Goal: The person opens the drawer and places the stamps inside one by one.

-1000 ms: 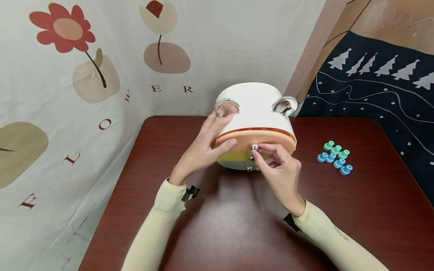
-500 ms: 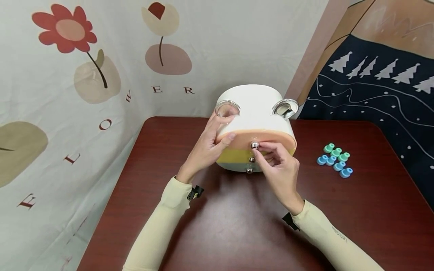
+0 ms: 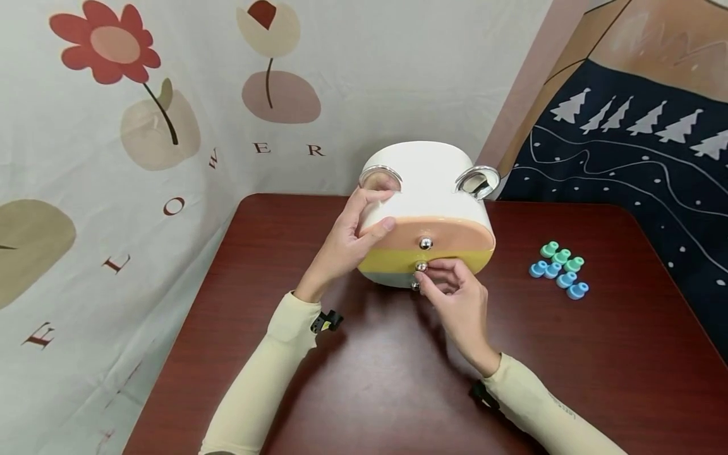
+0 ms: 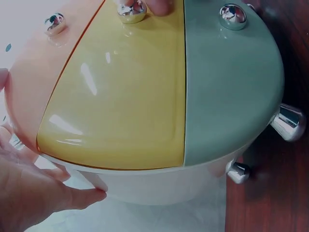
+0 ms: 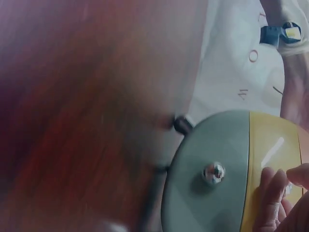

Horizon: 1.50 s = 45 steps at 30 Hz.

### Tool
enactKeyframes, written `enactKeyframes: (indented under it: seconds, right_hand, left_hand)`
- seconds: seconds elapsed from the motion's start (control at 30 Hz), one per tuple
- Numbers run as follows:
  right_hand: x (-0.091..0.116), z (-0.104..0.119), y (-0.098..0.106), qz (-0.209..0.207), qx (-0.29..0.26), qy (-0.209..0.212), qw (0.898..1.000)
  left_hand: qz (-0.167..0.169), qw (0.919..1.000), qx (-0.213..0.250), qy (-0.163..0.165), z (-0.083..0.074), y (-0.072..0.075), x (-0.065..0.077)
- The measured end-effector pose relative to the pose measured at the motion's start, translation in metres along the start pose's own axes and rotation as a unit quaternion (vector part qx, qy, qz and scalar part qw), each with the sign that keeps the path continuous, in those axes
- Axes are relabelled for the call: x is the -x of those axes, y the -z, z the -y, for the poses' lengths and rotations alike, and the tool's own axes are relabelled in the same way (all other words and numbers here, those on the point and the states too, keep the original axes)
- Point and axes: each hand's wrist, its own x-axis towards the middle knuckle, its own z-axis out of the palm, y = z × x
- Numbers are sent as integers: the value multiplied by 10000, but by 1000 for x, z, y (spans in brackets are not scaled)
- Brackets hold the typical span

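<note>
Tabletop [image 3: 370, 392], right hand [image 3: 459, 302] seemingly on knob [image 3: 421, 266]

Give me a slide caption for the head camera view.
Left hand grips a white cabinet while the right hand pinches the silver knob on its yellow drawer.

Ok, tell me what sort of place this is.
Probably an indoor workspace, perhaps a staged corner: a reddish-brown table, a flower-printed cloth behind it and a tree-printed cloth at right.

On the tabletop [image 3: 375, 392], the drawer chest [image 3: 424, 202] stands with the pegs [image 3: 561, 256] at its four o'clock and the cloth [image 3: 421, 82] at twelve.
</note>
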Motion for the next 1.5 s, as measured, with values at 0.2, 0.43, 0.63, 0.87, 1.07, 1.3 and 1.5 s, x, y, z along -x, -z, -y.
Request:
enactKeyframes:
  seconds: [0.2,0.43,0.63,0.87,1.07,1.3,1.5]
  right_hand:
    - [4,1,-20,-573,-1039,-529,9915]
    - [7,-4,-36,-1191,-1651,-567,9774]
    - [10,-3,-43,-1436,-1877,-748,9688]
    - [9,-3,-49,-1624,-1886,-682,9661]
    - [16,-2,-48,-1630,-1805,-558,9684]
    - [32,3,-36,-1337,-1668,-605,9750]
    - [49,7,-26,-1282,-1602,-541,9772]
  left_hand:
    - [-209,9992,-327,-93,-2,-3,-3]
    - [-273,9989,-370,-87,-2,-4,-5]
    - [-289,9992,-249,-140,-1,-3,-2]
    - [-228,9991,-349,-38,-4,-2,-2]
    - [-109,9992,-351,128,-8,0,-1]
    - [-76,9992,-370,141,-10,2,-3]
    - [-101,9994,-300,167,-9,0,-3]
